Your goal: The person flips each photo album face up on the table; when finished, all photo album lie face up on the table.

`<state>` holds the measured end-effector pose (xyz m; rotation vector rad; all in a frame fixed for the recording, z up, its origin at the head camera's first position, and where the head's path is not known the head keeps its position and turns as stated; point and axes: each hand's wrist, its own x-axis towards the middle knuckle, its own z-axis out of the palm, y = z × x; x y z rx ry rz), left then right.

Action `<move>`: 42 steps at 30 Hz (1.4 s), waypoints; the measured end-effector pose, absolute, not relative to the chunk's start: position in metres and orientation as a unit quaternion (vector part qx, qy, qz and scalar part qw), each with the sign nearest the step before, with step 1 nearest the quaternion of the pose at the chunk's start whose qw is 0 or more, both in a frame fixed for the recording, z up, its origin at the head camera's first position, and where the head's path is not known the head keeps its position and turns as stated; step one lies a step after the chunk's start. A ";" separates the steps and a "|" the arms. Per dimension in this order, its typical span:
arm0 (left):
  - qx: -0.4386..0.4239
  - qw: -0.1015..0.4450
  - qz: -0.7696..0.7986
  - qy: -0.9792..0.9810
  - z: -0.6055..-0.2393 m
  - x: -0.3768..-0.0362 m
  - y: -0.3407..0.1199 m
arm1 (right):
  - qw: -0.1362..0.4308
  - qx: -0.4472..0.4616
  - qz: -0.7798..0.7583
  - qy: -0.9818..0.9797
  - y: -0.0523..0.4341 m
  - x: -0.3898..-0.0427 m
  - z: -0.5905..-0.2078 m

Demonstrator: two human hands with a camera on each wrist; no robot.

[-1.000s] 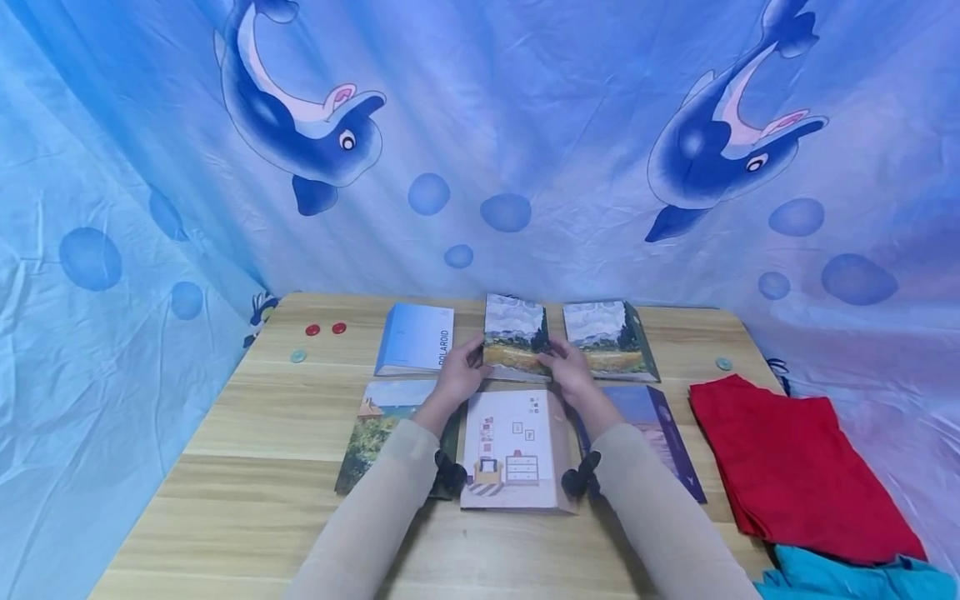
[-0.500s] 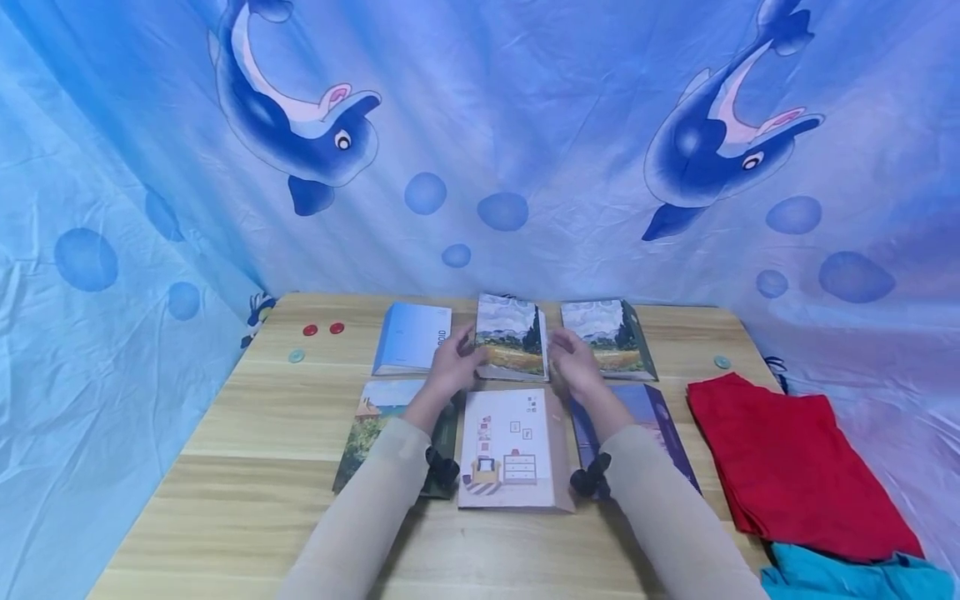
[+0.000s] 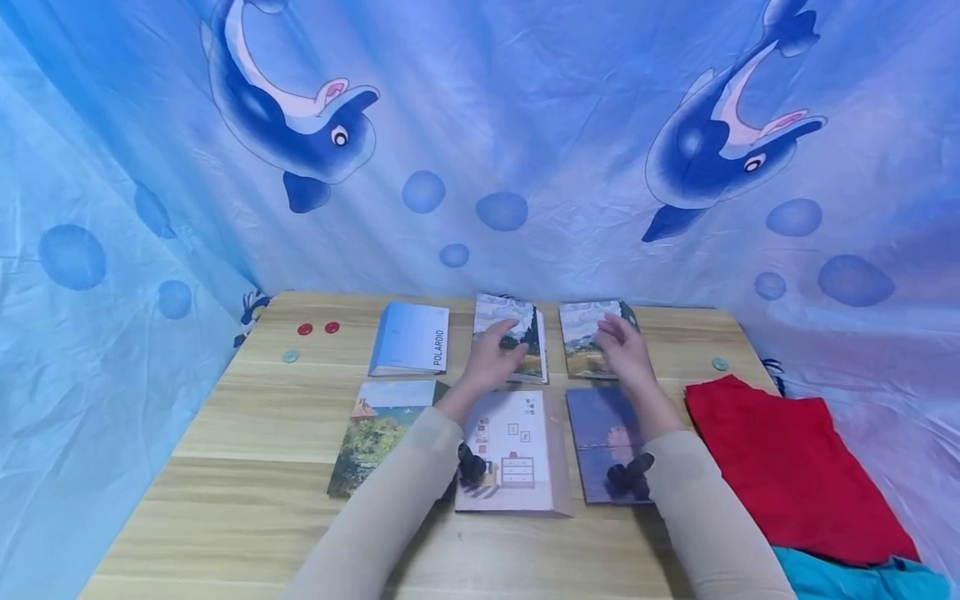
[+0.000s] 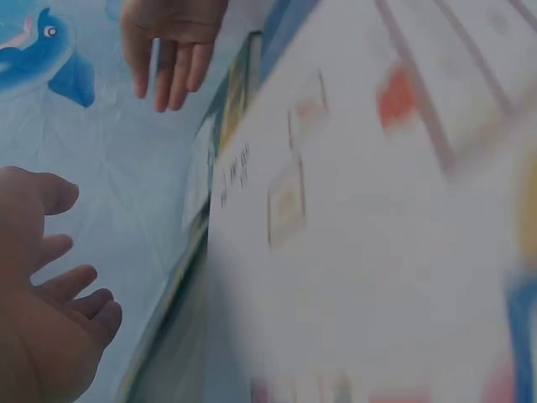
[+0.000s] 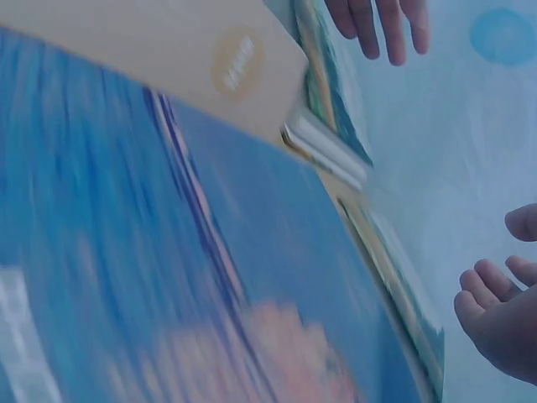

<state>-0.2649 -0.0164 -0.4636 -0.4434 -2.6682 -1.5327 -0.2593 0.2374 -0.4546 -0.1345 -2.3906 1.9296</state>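
**Mia:** What lay on the worktop, from the left side?

**Ben:** Two red buttons sat at the far left; next came a blue book that said POLAROID; below it lay a book with trees.

**Mia:** And the hands?

**Ben:** The left hand was over the middle painting book, fingers loose and spread, gripping nothing; I could not tell if it touched; the book with a room picture lay just below; the right hand was apart from it, open too, over the other painting book in the back row.

**Mia:** And on the right?

**Ben:** A red cloth lay there.
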 end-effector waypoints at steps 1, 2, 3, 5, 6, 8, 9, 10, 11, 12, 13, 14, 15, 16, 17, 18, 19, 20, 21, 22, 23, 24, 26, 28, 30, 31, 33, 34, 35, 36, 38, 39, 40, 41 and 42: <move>-0.149 0.010 -0.492 -0.857 -0.463 -0.265 -0.011 | 0.034 -0.052 0.630 -0.774 0.244 -0.259 -0.455; -0.156 0.003 -0.493 -0.856 -0.462 -0.265 -0.005 | 0.034 -0.061 0.629 -0.774 0.250 -0.258 -0.455; -0.160 -0.005 -0.492 -0.856 -0.461 -0.265 0.000 | 0.036 -0.071 0.629 -0.773 0.256 -0.257 -0.456; -0.170 -0.016 -0.490 -0.855 -0.460 -0.265 0.010 | 0.045 -0.094 0.632 -0.768 0.268 -0.256 -0.459; -0.172 -0.023 -0.491 -0.854 -0.459 -0.265 0.014 | 0.048 -0.104 0.631 -0.767 0.272 -0.255 -0.460; -0.174 -0.033 -0.491 -0.853 -0.459 -0.265 0.024 | 0.053 -0.126 0.628 -0.766 0.280 -0.255 -0.464; -0.173 -0.041 -0.490 -0.853 -0.460 -0.265 0.029 | 0.057 -0.135 0.629 -0.764 0.284 -0.255 -0.466; -0.171 -0.049 -0.489 -0.854 -0.460 -0.265 0.035 | 0.058 -0.144 0.627 -0.763 0.287 -0.255 -0.468; -0.169 -0.059 -0.490 -0.853 -0.460 -0.266 0.041 | 0.055 -0.153 0.623 -0.765 0.290 -0.254 -0.470; -0.164 -0.069 -0.491 -0.853 -0.461 -0.266 0.046 | 0.052 -0.163 0.620 -0.765 0.293 -0.254 -0.472; -0.159 -0.083 -0.497 -0.849 -0.462 -0.266 0.052 | 0.047 -0.172 0.617 -0.766 0.295 -0.253 -0.474; -0.152 -0.102 -0.507 -0.842 -0.463 -0.266 0.058 | 0.042 -0.179 0.616 -0.766 0.297 -0.252 -0.476; -0.143 -0.119 -0.519 -0.834 -0.464 -0.266 0.064 | 0.037 -0.186 0.614 -0.766 0.299 -0.251 -0.477; -0.132 -0.130 -0.528 -0.829 -0.464 -0.265 0.069 | 0.033 -0.192 0.614 -0.765 0.301 -0.251 -0.479; -0.122 -0.140 -0.541 -0.820 -0.465 -0.265 0.074 | 0.028 -0.197 0.616 -0.762 0.301 -0.250 -0.480; -0.109 -0.150 -0.554 -0.811 -0.466 -0.264 0.079 | 0.025 -0.199 0.621 -0.758 0.302 -0.250 -0.480; -0.097 -0.158 -0.569 -0.801 -0.466 -0.263 0.083 | 0.020 -0.199 0.624 -0.756 0.303 -0.250 -0.480; -0.084 -0.163 -0.580 -0.794 -0.468 -0.263 0.086 | 0.019 -0.198 0.629 -0.751 0.303 -0.250 -0.481; -0.075 -0.162 -0.588 -0.789 -0.469 -0.263 0.089 | 0.019 -0.198 0.635 -0.747 0.303 -0.251 -0.481; -0.068 -0.163 -0.594 -0.785 -0.471 -0.263 0.091 | 0.018 -0.199 0.641 -0.741 0.303 -0.252 -0.482; -0.060 -0.168 -0.603 -0.777 -0.472 -0.264 0.093 | 0.018 -0.200 0.647 -0.736 0.303 -0.254 -0.483; -0.054 -0.173 -0.611 -0.771 -0.474 -0.264 0.094 | 0.018 -0.204 0.651 -0.731 0.304 -0.255 -0.485; -0.046 -0.180 -0.619 -0.763 -0.476 -0.266 0.096 | 0.022 -0.215 0.659 -0.720 0.307 -0.257 -0.487; -0.042 -0.179 -0.617 -0.765 -0.476 -0.266 0.097 | 0.022 -0.224 0.670 -0.708 0.307 -0.259 -0.490; -0.037 -0.170 -0.612 -0.771 -0.476 -0.266 0.096 | 0.018 -0.221 0.681 -0.697 0.306 -0.261 -0.491; -0.032 -0.165 -0.612 -0.773 -0.476 -0.266 0.095 | 0.016 -0.219 0.687 -0.692 0.306 -0.262 -0.491; -0.027 -0.151 -0.605 -0.781 -0.476 -0.266 0.095 | 0.011 -0.216 0.699 -0.681 0.305 -0.263 -0.491; -0.026 -0.145 -0.603 -0.784 -0.477 -0.266 0.094 | 0.009 -0.215 0.704 -0.677 0.305 -0.263 -0.491; -0.024 -0.143 -0.602 -0.785 -0.477 -0.266 0.094 | 0.005 -0.212 0.707 -0.674 0.305 -0.263 -0.491; -0.024 -0.144 -0.601 -0.786 -0.478 -0.266 0.094 | 0.003 -0.213 0.707 -0.674 0.305 -0.263 -0.490; -0.027 -0.145 -0.597 -0.788 -0.479 -0.267 0.092 | -0.010 -0.206 0.704 -0.679 0.306 -0.263 -0.488; -0.028 -0.148 -0.595 -0.789 -0.480 -0.267 0.092 | -0.020 -0.201 0.702 -0.683 0.306 -0.263 -0.487; -0.028 -0.152 -0.597 -0.787 -0.480 -0.268 0.091 | -0.029 -0.196 0.703 -0.683 0.307 -0.264 -0.485; -0.029 -0.156 -0.599 -0.785 -0.481 -0.268 0.091 | -0.039 -0.192 0.702 -0.685 0.308 -0.264 -0.484; -0.031 -0.160 -0.601 -0.783 -0.481 -0.269 0.090 | -0.048 -0.190 0.699 -0.687 0.310 -0.265 -0.482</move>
